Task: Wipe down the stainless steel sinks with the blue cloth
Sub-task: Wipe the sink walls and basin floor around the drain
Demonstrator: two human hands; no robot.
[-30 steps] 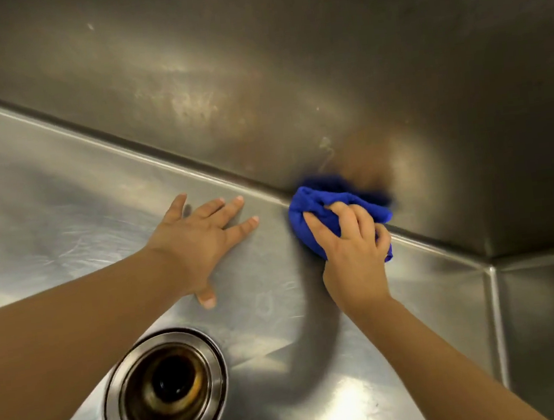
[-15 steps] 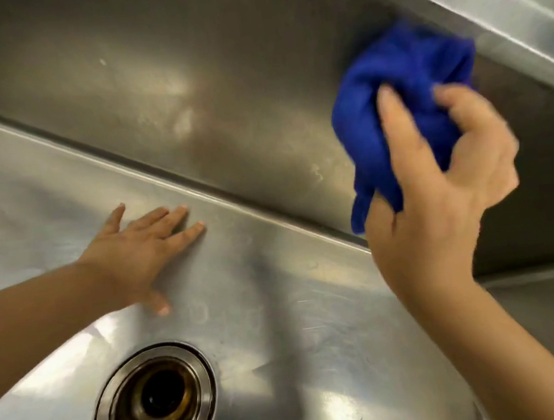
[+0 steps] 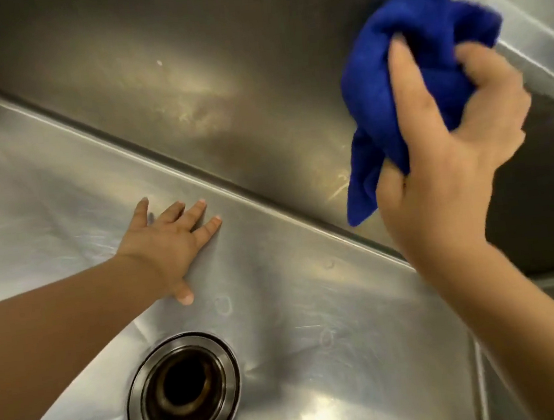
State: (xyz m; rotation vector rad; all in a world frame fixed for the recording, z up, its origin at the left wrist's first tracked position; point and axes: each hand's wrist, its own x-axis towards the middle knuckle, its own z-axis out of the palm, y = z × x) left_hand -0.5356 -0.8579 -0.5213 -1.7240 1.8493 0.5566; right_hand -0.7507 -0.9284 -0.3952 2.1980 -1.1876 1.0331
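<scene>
I look down into a stainless steel sink (image 3: 313,308). My right hand (image 3: 448,157) grips the bunched blue cloth (image 3: 401,70) high against the sink's far wall (image 3: 221,79), just under the top rim at the upper right. A tail of the cloth hangs down below my palm. My left hand (image 3: 170,245) rests flat on the sink floor, fingers spread, a little above the drain.
A round drain opening (image 3: 184,394) with a dark, stained throat sits in the sink floor near the bottom centre. The sink's rim (image 3: 532,46) runs across the upper right. A corner seam and side wall (image 3: 551,300) lie at the lower right.
My right hand has lifted the cloth from the seam between floor and far wall up to just under the rim. My left hand has stayed flat on the sink floor.
</scene>
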